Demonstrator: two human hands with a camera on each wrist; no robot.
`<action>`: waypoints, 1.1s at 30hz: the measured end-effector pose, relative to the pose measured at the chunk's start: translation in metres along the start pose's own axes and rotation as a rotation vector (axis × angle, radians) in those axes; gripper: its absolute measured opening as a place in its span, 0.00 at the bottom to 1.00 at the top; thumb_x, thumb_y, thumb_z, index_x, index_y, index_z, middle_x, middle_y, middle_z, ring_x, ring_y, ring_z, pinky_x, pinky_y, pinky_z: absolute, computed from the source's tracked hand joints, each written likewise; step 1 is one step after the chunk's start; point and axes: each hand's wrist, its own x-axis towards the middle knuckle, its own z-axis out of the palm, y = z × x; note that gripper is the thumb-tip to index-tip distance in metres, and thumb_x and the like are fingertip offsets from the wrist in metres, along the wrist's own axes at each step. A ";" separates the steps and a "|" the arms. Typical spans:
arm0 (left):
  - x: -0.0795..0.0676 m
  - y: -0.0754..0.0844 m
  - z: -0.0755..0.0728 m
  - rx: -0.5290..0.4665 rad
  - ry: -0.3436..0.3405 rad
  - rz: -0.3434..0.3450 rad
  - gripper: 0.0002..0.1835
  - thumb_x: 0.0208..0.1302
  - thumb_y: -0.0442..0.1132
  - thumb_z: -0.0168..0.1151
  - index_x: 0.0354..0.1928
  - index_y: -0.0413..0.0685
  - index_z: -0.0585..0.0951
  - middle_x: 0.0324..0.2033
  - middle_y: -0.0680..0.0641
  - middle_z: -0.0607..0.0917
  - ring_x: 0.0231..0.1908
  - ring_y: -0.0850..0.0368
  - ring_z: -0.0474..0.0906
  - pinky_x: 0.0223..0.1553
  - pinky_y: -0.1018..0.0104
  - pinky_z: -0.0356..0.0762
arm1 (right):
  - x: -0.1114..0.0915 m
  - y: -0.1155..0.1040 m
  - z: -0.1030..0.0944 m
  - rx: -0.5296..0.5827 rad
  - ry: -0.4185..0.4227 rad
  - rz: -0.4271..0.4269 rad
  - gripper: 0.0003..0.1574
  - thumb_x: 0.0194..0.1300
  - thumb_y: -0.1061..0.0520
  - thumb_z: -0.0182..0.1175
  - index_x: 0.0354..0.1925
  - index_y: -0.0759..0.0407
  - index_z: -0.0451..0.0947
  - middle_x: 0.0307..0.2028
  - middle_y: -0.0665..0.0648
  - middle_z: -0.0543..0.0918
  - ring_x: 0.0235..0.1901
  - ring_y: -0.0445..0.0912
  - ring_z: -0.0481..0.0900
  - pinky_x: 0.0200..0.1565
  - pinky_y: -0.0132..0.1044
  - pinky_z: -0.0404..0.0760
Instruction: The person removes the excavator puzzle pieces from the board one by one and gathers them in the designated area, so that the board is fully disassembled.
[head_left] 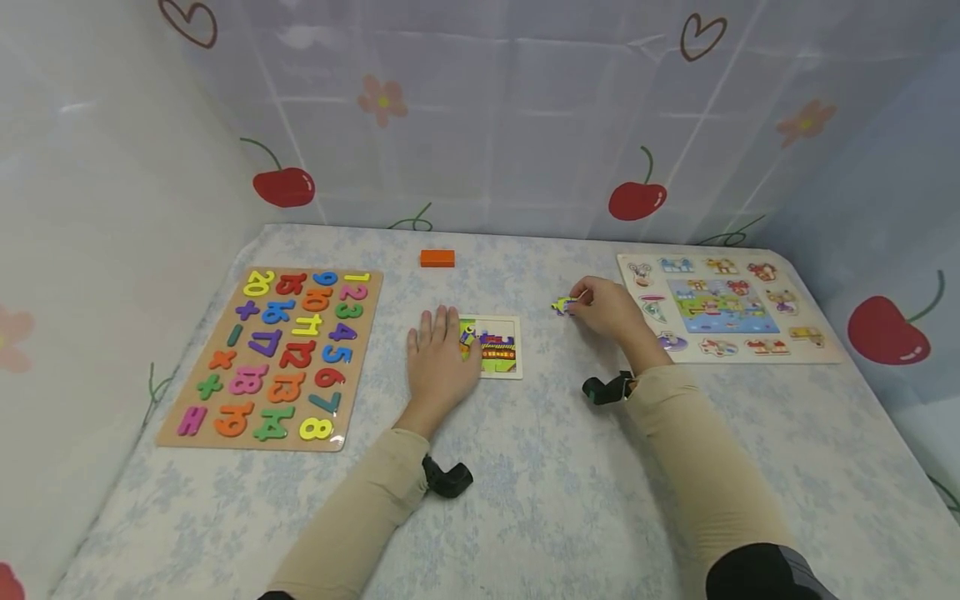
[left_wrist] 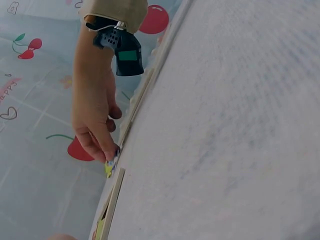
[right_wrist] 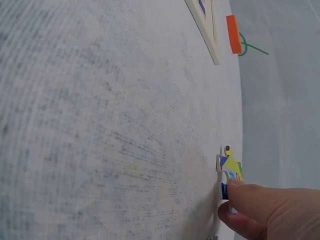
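Note:
A small framed jigsaw puzzle [head_left: 501, 350] with a bright printed picture lies near the middle of the table. My left hand [head_left: 441, 358] rests on its left side with fingers straight, covering part of the picture. To the right of the frame, my right hand [head_left: 609, 315] pinches a yellow, blue and white jigsaw piece [right_wrist: 231, 167] between thumb and finger. In the right wrist view the piece stands tilted, close over the tabletop, its knobbed edge showing. The left wrist view shows the right hand [left_wrist: 95, 120] holding that piece beyond the puzzle frame's edge [left_wrist: 112, 205].
A wooden number board [head_left: 258, 358] with coloured numerals lies at the left. At the right lies a picture puzzle board [head_left: 806, 346], partly behind my right wrist. An orange block [head_left: 437, 258] sits behind the small puzzle. A printed curtain [head_left: 487, 108] hangs along the table's back edge.

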 end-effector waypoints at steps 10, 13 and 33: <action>-0.001 0.000 -0.001 -0.012 -0.010 -0.019 0.42 0.72 0.63 0.39 0.79 0.46 0.50 0.79 0.47 0.49 0.80 0.47 0.36 0.78 0.45 0.34 | -0.006 -0.007 0.004 -0.142 0.111 -0.017 0.17 0.66 0.49 0.65 0.49 0.55 0.79 0.41 0.59 0.78 0.37 0.53 0.75 0.35 0.44 0.73; -0.001 0.000 -0.001 -0.014 -0.016 -0.022 0.42 0.72 0.63 0.39 0.79 0.46 0.50 0.79 0.47 0.49 0.80 0.47 0.36 0.78 0.45 0.34 | -0.007 -0.011 0.008 -0.090 0.096 -0.033 0.17 0.67 0.50 0.63 0.52 0.55 0.78 0.41 0.59 0.78 0.38 0.53 0.74 0.37 0.44 0.73; -0.003 -0.009 -0.009 -0.004 -0.033 0.007 0.36 0.76 0.56 0.35 0.79 0.47 0.50 0.79 0.45 0.47 0.79 0.46 0.35 0.78 0.46 0.34 | -0.010 -0.078 0.052 0.097 -0.066 -0.185 0.14 0.70 0.49 0.61 0.51 0.51 0.81 0.41 0.54 0.80 0.38 0.49 0.75 0.38 0.40 0.75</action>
